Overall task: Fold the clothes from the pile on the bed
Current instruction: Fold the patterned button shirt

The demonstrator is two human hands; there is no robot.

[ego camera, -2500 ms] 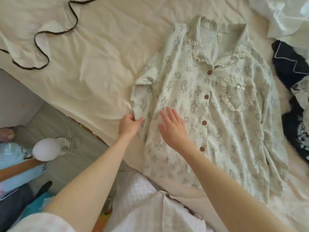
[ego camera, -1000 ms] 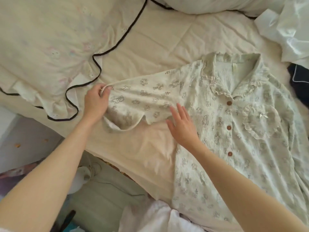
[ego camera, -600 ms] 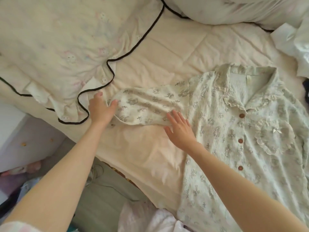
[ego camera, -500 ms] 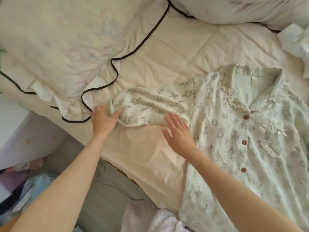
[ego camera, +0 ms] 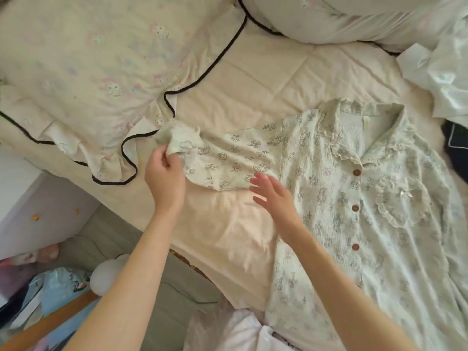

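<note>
Head view shows your left hand (ego camera: 164,178) pinching the cuff end of the sleeve (ego camera: 228,158), fingers and thumb curled round a bunched bit of the printed fabric, which lifts slightly off the bed (ego camera: 228,224) at that point. From the pinch, the sleeve runs away to your right, lying spread on the cream sheet until it joins the body of the pyjama shirt (ego camera: 342,198). Your right hand (ego camera: 273,196) sits at the far end of the sleeve from the pinch, by its lower edge near the shoulder seam, fingers straight and spread, holding nothing; it looks blurred, and you cannot tell whether the fingertips touch the cloth or hover just above it.

Beyond the right hand, the shirt lies front up on the bed, collar (ego camera: 359,133) open toward the pillows, three brown buttons (ego camera: 355,207) in a line down the placket, and a frilled pocket (ego camera: 400,203) with a small bow further right again.

Just past the pinched cuff, on the side away from the shirt, lies the ruffled, dark-piped edge of a pillowcase (ego camera: 88,79), close to the cuff. A white satin garment (ego camera: 445,79) and a dark garment (ego camera: 455,143) lie well away beyond the shirt's collar. Below your left forearm, off the bed edge, a white round object (ego camera: 106,277) sits on the floor.
</note>
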